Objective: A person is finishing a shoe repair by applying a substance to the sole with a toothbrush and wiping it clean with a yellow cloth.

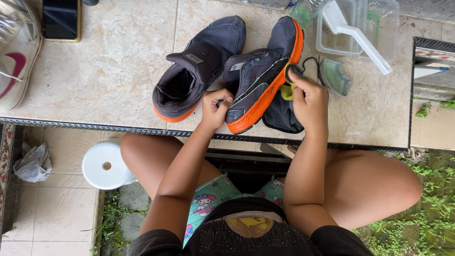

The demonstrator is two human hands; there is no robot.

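Knees under the tabletop (118, 71); left hand (215, 108) pinches the shoe (258, 76) heel, right hand (310, 102) grips its sole edge, toe pointing far-right.

Two grey shoes (199, 66) (260, 71) (orange soles); one white shoe (16, 52); one phone (60, 19); one clear tub (360, 28).

on the desk (118, 71): two shoes side by side, the tilted shoe (260, 76) right of the flat shoe (199, 66). my left hand (215, 108) between them, right hand (308, 97) beside the tilted one. plastic container (355, 28) behind right; phone (60, 19) far left.
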